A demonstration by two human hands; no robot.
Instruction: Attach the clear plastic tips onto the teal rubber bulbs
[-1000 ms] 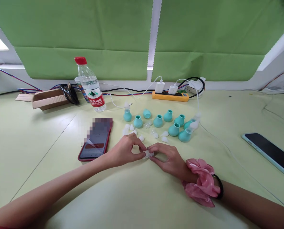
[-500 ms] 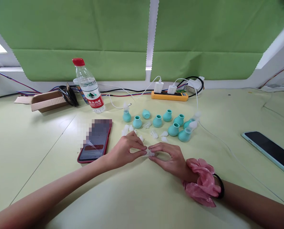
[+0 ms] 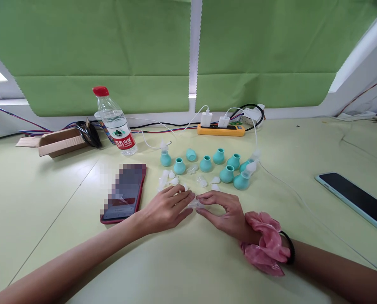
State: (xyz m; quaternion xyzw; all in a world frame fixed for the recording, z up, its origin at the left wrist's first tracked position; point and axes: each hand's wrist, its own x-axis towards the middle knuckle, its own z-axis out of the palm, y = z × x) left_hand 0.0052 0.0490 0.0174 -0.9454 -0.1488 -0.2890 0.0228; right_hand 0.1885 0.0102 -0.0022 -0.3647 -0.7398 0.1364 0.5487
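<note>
Between my two hands lies a short clear plastic tube (image 3: 193, 203), low over the table and partly hidden by fingertips. My right hand (image 3: 226, 211) pinches its right end between thumb and fingers. At the other end, my left hand (image 3: 167, 207) has its fingers and thumb around the tube, the thumb a little lower and the grip looser. Just beyond the hands are loose clear tubes (image 3: 202, 181) and small white tips (image 3: 215, 180). Several teal squeeze bulbs (image 3: 206, 164) stand behind them, one lying on its side (image 3: 191, 154). A white tip sits in the left bulb (image 3: 166, 158).
A phone in a red case (image 3: 125, 194) lies left of my left hand, another phone (image 3: 354, 200) far right. Behind stand a water bottle (image 3: 117, 122), an open cardboard box (image 3: 61, 143) and a yellow power strip (image 3: 220, 130). A white cable (image 3: 289, 185) crosses the right side.
The view has shifted slightly, so the objects appear a little further left and lower. My left thumb has dropped away from its index finger, and more of the clear tube shows.
</note>
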